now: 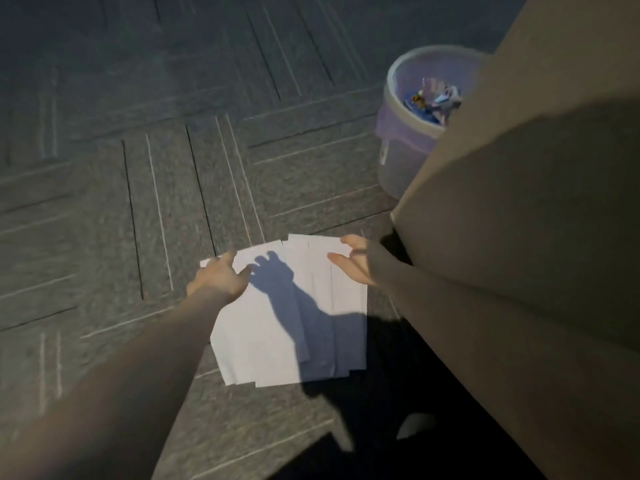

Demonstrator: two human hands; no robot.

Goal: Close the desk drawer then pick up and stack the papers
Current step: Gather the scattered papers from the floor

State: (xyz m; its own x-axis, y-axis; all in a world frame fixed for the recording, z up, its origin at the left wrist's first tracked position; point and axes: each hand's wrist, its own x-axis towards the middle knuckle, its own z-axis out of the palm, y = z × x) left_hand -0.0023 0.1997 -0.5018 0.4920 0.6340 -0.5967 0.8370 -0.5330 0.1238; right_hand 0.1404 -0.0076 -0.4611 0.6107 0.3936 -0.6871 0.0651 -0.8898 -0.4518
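Several white papers (273,344) lie overlapping on the grey carpet, fanned a little apart at their edges. My left hand (220,277) rests on the far left corner of the sheets with its fingers spread. My right hand (355,259) is at the far right corner, fingers apart, touching the top edge of the papers. Neither hand has a sheet lifted. A hand's shadow falls across the middle of the papers. No desk drawer shows in the head view.
A pale bin (412,133) with a purple liner and some litter stands on the carpet at the right. A large tan surface (540,188), out of focus, fills the right side. Patterned grey carpet (138,150) spreads to the left and beyond.
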